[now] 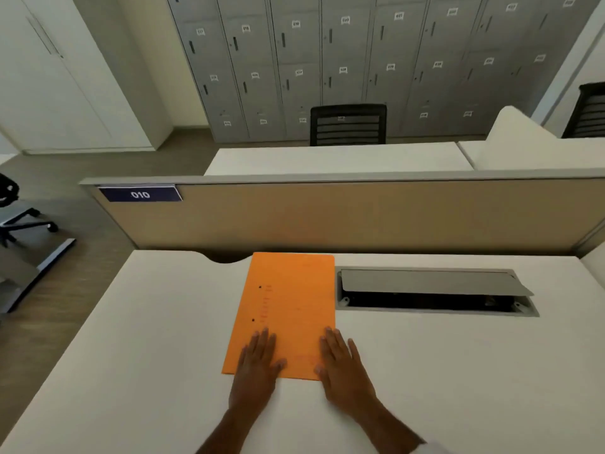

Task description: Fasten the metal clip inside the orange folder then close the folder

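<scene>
On the white desk [131, 339], the orange folder [291, 299] lies closed and flat, long side running away from the person, far edge close to the tan divider panel [360, 217]. Two small dark holes show near its left edge, with faint printed lines beside them. Metal clip not visible with the cover down.

Left hand [258, 365]: flat, palm down, fingers stretched out and together, resting on the folder's near left part; heel of the hand hangs over the near edge onto the desk. Gripping nothing.

Right hand [343, 368]: also flat, palm down, fingers extended. It sits at the folder's near right corner, thumb and inner fingers on the orange cover, the remaining fingers on the desk just beside it. Gripping nothing.

Right of the folder, just beside its right edge, a grey cable hatch [435, 290] is set into the desk, lid tilted partly up, dark opening under it.

Divider carries a blue tag [140, 194] reading 010. Behind it: another desk, a black chair [348, 124], then a wall of grey numbered lockers [327, 60]. Second chair's base at far left on the wood floor.
</scene>
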